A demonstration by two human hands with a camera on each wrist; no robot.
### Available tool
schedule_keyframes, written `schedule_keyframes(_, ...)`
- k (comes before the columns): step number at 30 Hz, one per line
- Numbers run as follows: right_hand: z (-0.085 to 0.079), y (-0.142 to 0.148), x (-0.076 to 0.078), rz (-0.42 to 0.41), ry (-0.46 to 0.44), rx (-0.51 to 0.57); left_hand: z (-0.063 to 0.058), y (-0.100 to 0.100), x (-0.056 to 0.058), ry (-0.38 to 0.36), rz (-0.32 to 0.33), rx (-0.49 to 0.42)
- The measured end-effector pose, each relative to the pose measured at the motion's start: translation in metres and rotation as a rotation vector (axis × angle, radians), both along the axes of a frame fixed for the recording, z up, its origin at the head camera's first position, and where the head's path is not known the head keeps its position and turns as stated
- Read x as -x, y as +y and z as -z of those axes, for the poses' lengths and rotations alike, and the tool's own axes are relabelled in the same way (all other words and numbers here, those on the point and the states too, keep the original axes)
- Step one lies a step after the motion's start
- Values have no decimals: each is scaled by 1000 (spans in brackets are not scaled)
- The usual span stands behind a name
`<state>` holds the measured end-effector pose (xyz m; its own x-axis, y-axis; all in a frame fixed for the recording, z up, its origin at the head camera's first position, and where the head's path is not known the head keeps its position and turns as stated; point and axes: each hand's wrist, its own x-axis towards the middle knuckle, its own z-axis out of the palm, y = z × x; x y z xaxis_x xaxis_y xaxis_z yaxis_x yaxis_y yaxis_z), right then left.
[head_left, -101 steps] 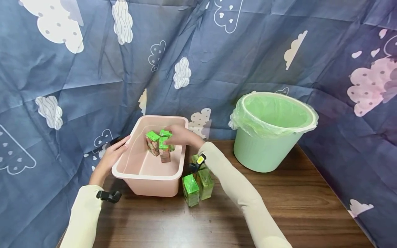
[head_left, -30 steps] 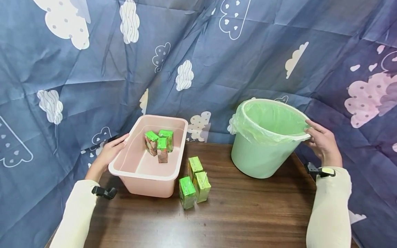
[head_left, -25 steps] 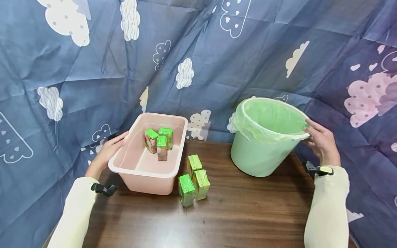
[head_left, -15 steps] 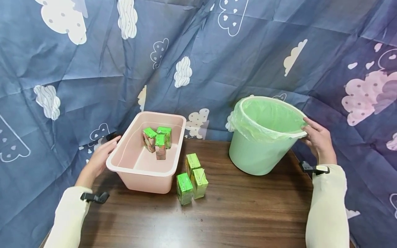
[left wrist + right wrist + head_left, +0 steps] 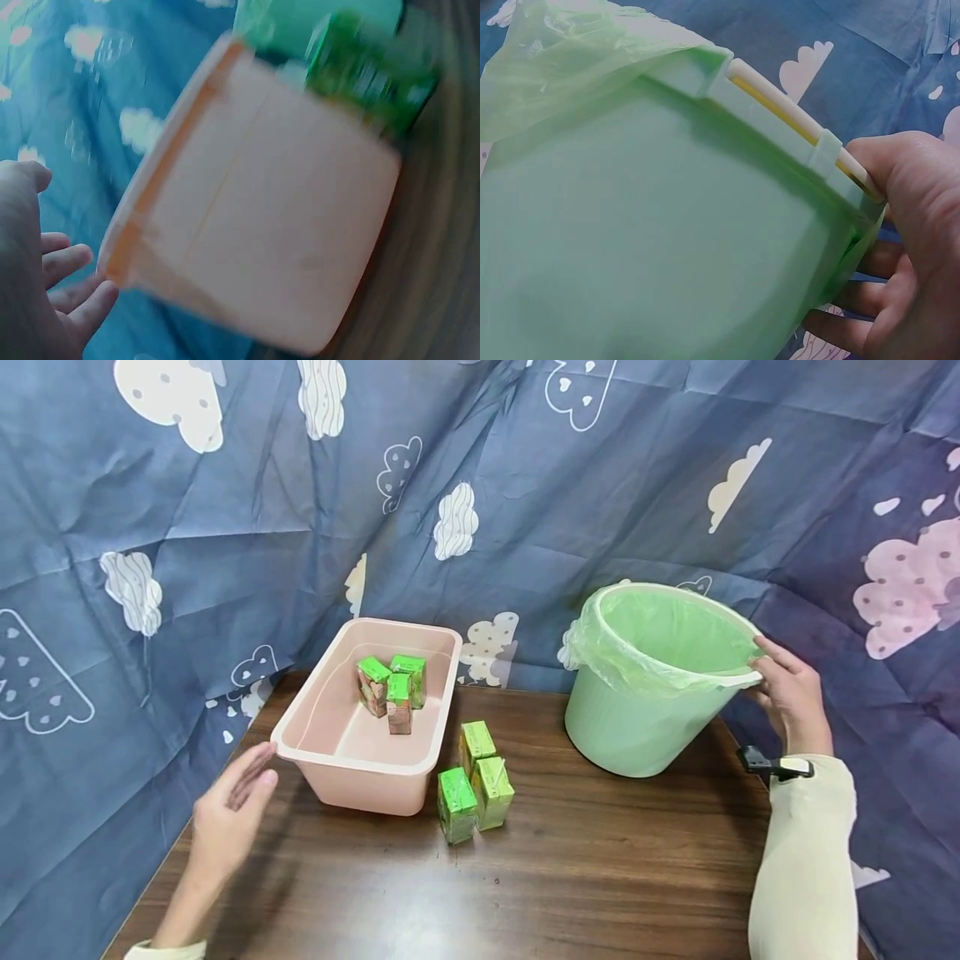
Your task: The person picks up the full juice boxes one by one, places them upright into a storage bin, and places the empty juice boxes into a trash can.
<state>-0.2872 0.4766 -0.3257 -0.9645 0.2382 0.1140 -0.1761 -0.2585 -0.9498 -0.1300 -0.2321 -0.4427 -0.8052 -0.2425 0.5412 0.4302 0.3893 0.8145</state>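
Observation:
A pink plastic tub (image 5: 360, 789) stands on the table at left with three juice boxes (image 5: 399, 703) inside. My left hand (image 5: 228, 818) is by its near left corner, fingers loosely extended; in the left wrist view the fingers (image 5: 94, 307) are right at the tub's rim, contact unclear. At right, my right hand (image 5: 795, 697) grips the rim of a green trash can (image 5: 626, 727) lined with a clear green bag (image 5: 607, 652). The right wrist view has the thumb at the rim and the other fingers (image 5: 840, 330) lower down, outside the can.
Three more juice boxes stand close together right of the tub: one bright green box (image 5: 457, 806) and two lighter ones, including a yellow-green box (image 5: 493, 793). A blue cloud-print cloth (image 5: 525, 527) hangs behind the wooden table (image 5: 600, 868).
My right hand went from the boxes in the tub to the trash can's rim. My left hand has since come off the tub's left side and moved back toward its near corner.

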Motion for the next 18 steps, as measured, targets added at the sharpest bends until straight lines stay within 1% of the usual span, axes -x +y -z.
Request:
schedule_keyframes(2,-1,0,0,3,-3,5,0,10,-10,41,54,8)
schedule_keyframes(3,-1,0,0,2,-6,8,0,15,-14,50,72,10)
schedule_keyframes(5,-1,0,0,-1,-11,20,2,25,-21,67,132,15)
schedule_keyframes(7,-1,0,0,-2,-13,24,6,37,-26,46,198,10)
schedule_keyframes(9,0,0,0,3,-13,21,12,50,-29,18,273,14)
schedule_keyframes(12,0,1,0,8,-11,19,22,72,-28,-4,393,4)
schedule_keyframes(14,0,0,0,12,-10,17,29,86,-25,1,469,0)
schedule_keyframes(16,0,0,0,15,-9,14,35,99,-20,-17,525,3)
schedule_keyframes(18,1,-1,0,18,-7,13,40,111,-16,-66,559,11)
